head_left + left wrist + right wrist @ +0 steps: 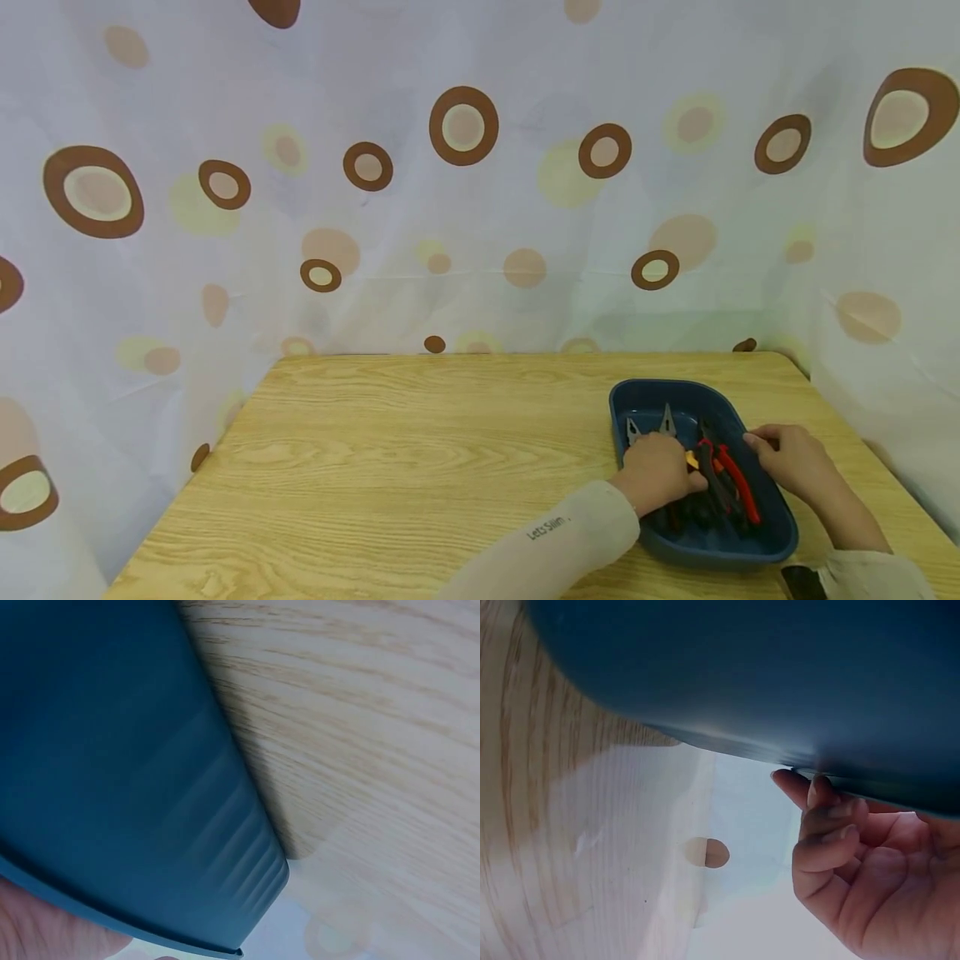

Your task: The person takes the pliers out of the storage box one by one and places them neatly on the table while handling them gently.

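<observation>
- Left of the bin (708, 557), the table (420, 450) offers you bare wood; the bin sits on it, its long side running away from you.
- Just outside the bin's near-left side, your left sleeve (558, 542) carries dark print: "Let's", then what looks like "Slim", the second word less sure.
- Over the bin's left half is your left hand (658, 468), thumb out toward the middle, fingers hidden below; you cannot tell from here whether they hold a tool.
- Past that hand, toward the bin's far end, silver plier noses (667, 421) point away from you. Best to take one tool by its handles and lift straight up, as the heap looks likely to snag.
- Right of the bin's middle lie the red-handled pliers (738, 485), among darker tools. No brand can be read on any tool.
- At the bin's right rim, your right hand (798, 460) pinches the edge, fingers curled. Keep that hold light: enough to stop sliding, not enough to tip the bin.
</observation>
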A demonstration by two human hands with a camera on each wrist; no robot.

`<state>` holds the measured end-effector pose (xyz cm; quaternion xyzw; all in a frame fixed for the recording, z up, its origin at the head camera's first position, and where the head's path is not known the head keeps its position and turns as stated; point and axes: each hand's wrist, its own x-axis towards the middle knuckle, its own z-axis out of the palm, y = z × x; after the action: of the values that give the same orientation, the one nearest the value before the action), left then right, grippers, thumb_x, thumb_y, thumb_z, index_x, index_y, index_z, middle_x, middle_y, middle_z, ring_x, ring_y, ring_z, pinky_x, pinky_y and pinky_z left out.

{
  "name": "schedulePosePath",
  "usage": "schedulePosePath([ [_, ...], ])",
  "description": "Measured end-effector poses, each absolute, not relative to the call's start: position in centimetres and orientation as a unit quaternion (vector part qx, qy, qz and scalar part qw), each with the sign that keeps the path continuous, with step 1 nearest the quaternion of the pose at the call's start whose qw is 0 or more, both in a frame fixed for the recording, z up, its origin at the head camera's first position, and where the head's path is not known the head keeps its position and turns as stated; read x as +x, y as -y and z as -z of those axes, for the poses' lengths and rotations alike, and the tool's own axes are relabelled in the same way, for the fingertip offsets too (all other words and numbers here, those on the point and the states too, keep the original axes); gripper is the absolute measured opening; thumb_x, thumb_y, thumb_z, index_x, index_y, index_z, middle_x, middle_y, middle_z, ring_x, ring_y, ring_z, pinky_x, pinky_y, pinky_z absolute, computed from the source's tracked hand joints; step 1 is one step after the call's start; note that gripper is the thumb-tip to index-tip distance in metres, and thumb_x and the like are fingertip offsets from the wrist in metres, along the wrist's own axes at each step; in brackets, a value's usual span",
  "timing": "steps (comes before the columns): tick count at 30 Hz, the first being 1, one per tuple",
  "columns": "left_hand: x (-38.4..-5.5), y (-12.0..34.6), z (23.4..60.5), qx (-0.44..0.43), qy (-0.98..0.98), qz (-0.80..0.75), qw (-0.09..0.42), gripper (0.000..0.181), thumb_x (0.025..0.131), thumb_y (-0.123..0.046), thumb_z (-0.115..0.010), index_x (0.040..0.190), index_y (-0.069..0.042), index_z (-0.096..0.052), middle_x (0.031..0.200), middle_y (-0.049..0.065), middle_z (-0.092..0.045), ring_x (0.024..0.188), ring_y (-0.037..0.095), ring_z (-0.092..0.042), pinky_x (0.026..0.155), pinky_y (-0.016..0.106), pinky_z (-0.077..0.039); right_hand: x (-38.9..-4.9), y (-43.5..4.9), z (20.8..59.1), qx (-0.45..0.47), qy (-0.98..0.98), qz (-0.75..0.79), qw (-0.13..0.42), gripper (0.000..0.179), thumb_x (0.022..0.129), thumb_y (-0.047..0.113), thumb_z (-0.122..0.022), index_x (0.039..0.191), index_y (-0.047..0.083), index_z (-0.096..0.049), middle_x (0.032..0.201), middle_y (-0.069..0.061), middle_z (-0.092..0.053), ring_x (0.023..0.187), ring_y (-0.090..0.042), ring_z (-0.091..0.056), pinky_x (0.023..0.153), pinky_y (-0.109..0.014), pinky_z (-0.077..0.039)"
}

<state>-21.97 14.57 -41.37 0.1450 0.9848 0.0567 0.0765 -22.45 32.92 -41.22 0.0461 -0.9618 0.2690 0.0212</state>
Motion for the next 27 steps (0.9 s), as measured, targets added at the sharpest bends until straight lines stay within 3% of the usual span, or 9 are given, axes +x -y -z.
schedulePosePath([
  [8, -22.2, -14.6, 41.3, 0.134, -0.984, -0.078, 0.085, 0.055, 0.083, -0.064, -0.062, 0.052, -0.018, -0.057, 0.058, -0.006, -0.056, 0.051, 0.009, -0.051, 0.042, 0.024, -0.04, -22.5, -32.9, 41.2, 0.039, 0.961, -0.274, 0.029, 0.039, 0.1, 0.016, -0.048, 0.106, -0.022, -0.058, 0.085, -0.023, -0.062, 0.071, -0.027, -0.057, 0.057, -0.035, -0.043],
  [20, -23.0, -14.8, 41.0, 0.087, -0.972, -0.141, 0.166, 0.052, 0.077, -0.066, -0.067, 0.062, -0.017, -0.062, 0.06, -0.002, -0.057, 0.048, 0.014, -0.049, 0.042, 0.028, -0.037, -22.6, -32.8, 41.7, 0.042, 0.959, -0.278, 0.018, 0.038, 0.1, 0.015, -0.048, 0.107, -0.022, -0.057, 0.089, -0.027, -0.061, 0.073, -0.031, -0.058, 0.059, -0.041, -0.047],
  [27, -22.8, -14.8, 40.2, 0.092, -0.973, -0.149, 0.151, 0.049, 0.077, -0.066, -0.066, 0.067, -0.019, -0.062, 0.061, -0.003, -0.054, 0.047, 0.013, -0.046, 0.041, 0.028, -0.033, -22.3, -32.9, 41.5, 0.037, 0.96, -0.278, 0.022, 0.039, 0.1, 0.016, -0.048, 0.107, -0.022, -0.057, 0.088, -0.026, -0.061, 0.071, -0.028, -0.056, 0.057, -0.037, -0.044],
])
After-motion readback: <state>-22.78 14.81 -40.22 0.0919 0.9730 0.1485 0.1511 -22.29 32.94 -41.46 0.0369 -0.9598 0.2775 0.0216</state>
